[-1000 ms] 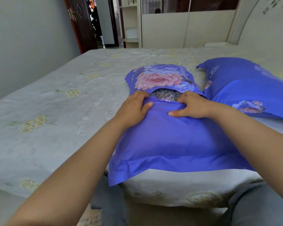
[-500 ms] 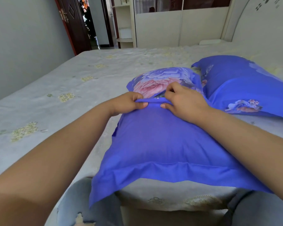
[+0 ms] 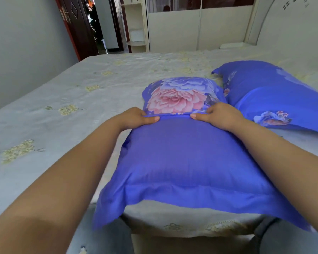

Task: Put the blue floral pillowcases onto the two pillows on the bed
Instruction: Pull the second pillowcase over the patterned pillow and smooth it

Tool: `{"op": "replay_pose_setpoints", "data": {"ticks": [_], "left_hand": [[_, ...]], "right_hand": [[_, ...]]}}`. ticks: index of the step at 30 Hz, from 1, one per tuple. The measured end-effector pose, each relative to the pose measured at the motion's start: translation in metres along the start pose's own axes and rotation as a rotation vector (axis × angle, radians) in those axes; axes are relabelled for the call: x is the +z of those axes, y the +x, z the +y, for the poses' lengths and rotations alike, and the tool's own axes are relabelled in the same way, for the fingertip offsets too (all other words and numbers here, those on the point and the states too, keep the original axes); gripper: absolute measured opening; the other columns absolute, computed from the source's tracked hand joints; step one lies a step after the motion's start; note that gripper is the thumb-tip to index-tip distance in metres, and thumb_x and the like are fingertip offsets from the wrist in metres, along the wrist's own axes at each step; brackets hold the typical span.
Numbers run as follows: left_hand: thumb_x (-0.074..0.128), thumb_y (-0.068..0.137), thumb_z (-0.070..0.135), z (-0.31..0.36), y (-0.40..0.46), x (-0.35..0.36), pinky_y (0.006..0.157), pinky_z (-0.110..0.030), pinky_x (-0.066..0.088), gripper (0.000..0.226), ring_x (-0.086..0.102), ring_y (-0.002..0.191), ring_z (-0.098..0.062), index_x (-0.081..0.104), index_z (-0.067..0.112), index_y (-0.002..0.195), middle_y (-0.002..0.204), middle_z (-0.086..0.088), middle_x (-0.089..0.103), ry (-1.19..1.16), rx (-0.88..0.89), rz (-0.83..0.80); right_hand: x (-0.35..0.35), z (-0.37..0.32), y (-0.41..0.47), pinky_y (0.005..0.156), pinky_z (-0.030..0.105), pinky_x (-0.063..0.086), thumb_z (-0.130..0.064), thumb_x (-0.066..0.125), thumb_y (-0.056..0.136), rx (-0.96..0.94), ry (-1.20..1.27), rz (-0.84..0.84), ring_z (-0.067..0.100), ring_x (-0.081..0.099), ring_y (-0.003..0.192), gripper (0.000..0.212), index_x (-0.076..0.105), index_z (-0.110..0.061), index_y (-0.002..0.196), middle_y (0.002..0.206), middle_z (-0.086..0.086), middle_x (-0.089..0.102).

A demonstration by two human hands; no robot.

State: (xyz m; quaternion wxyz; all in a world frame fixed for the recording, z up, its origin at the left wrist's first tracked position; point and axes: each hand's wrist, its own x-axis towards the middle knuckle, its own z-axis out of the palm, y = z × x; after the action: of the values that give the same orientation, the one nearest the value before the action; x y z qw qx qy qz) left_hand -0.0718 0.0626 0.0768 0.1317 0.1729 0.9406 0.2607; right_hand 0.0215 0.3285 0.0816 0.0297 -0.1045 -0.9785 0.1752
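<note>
Closure along the back of the near blue floral pillowcase [image 3: 187, 158], gaping a second ago with dark patterned pillow showing through, now drawn shut: plain blue lower panel pulled up to meet the pink-peony flap, no inner pillow visible any more. Left hand [image 3: 136, 117] at the left end of the seam, fingers curled, thumb and fingertips pinching the folded blue edge. Right hand [image 3: 220, 115] at the right end, likewise curled and pinching the same edge, further apart from the left than half a second back. Reads as the overlap being spread and tucked flat across the width.

Near pillowcase lying across the front edge of the pale grey flower-patterned bed [image 3: 81, 114], its flange hanging slightly over the side. Second blue floral pillow [image 3: 275, 99] already covered, resting just beside it to the right, close to the cream headboard [image 3: 292, 24].

Judged nearly complete: both pillows dressed, only smoothing of this seam and perhaps placing at the head of the bed left.
</note>
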Motion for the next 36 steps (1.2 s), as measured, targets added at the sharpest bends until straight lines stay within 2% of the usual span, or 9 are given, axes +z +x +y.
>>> {"op": "replay_pose_setpoints", "data": {"ticks": [4,7,10,15,18,24,29,33,36], "left_hand": [[0.065,0.079,0.054,-0.048,-0.009,-0.021,0.077,-0.029,0.041,0.043,0.057,0.081,-0.019,0.069,0.011,0.075,0.079,-0.001,0.064,0.027,-0.032,-0.089],[0.064,0.068,0.062,-0.05,-0.005,-0.014,0.071,-0.03,0.038,0.057,0.046,0.079,-0.021,0.062,0.005,0.07,0.076,-0.007,0.051,0.131,0.017,0.101],[0.068,0.081,0.03,-0.009,-0.009,-0.009,0.084,-0.027,0.037,0.024,0.047,0.089,-0.018,0.067,0.005,0.08,0.091,-0.004,0.057,0.131,0.204,0.258],[0.061,0.082,0.015,0.048,-0.034,0.019,0.073,-0.027,0.04,0.004,0.048,0.075,-0.013,0.063,0.017,0.086,0.076,0.008,0.054,0.2,0.603,0.348],[0.058,0.08,0.017,0.048,-0.047,0.026,0.073,-0.025,0.031,0.006,0.046,0.079,-0.014,0.059,0.02,0.086,0.074,0.013,0.048,0.267,0.721,0.447],[0.058,0.087,0.046,0.063,-0.038,0.0,0.086,-0.031,0.034,0.015,0.045,0.082,-0.012,0.053,0.033,0.08,0.069,0.014,0.048,0.531,0.461,0.187],[0.064,0.078,0.056,0.084,-0.006,-0.03,0.065,-0.03,0.037,0.037,0.044,0.06,-0.022,0.067,0.019,0.077,0.068,-0.007,0.055,0.094,0.314,-0.278],[0.062,0.089,0.037,0.092,0.011,-0.034,0.055,-0.031,0.032,0.025,0.037,0.04,-0.017,0.062,0.016,0.076,0.054,0.001,0.053,0.013,0.233,-0.346],[0.068,0.082,0.041,0.092,0.018,-0.041,0.082,-0.027,0.04,0.021,0.049,0.075,-0.021,0.071,0.02,0.08,0.079,-0.004,0.062,0.121,0.208,-0.365]], "right_hand": [[-0.027,0.029,-0.015,0.063,0.025,0.04,-0.068,0.054,0.076,-0.014,0.207,-0.214,0.016,0.053,0.063,0.057,0.056,-0.012,0.063,0.065,-0.001,0.056],[-0.041,0.038,-0.017,0.063,0.025,0.038,-0.05,0.059,0.086,-0.071,0.173,-0.275,0.014,0.046,0.06,0.043,0.055,-0.016,0.061,0.061,-0.005,0.051],[-0.04,0.026,-0.009,0.061,0.026,0.036,-0.028,0.066,0.081,-0.168,0.094,-0.272,0.016,0.044,0.064,0.029,0.054,-0.013,0.059,0.067,0.004,0.051],[-0.028,0.005,-0.022,0.085,0.033,0.035,-0.028,0.063,0.072,-0.341,-0.196,0.049,0.019,0.039,0.092,0.017,0.048,-0.025,0.064,0.094,-0.001,0.048],[-0.02,0.004,-0.038,0.073,0.03,0.027,-0.022,0.058,0.08,-0.426,-0.249,0.276,0.018,0.04,0.078,0.021,0.039,-0.022,0.07,0.079,-0.004,0.046],[-0.029,-0.009,-0.035,0.061,0.025,0.037,-0.03,0.063,0.086,-0.318,0.305,-0.046,0.009,0.045,0.061,0.018,0.051,-0.019,0.079,0.067,-0.008,0.052],[-0.039,-0.032,-0.007,0.059,0.012,0.045,-0.037,0.056,0.092,-0.235,0.576,-0.334,-0.001,0.055,0.059,0.027,0.066,-0.019,0.075,0.066,-0.014,0.063],[-0.044,-0.035,0.023,0.075,0.027,0.052,-0.03,0.061,0.09,-0.161,0.576,-0.485,0.014,0.063,0.071,0.023,0.069,-0.008,0.09,0.083,0.003,0.069],[-0.052,-0.034,0.032,0.055,0.02,0.047,-0.033,0.065,0.085,-0.103,0.459,-0.564,0.013,0.053,0.056,0.023,0.059,-0.013,0.076,0.063,0.0,0.058]]}}
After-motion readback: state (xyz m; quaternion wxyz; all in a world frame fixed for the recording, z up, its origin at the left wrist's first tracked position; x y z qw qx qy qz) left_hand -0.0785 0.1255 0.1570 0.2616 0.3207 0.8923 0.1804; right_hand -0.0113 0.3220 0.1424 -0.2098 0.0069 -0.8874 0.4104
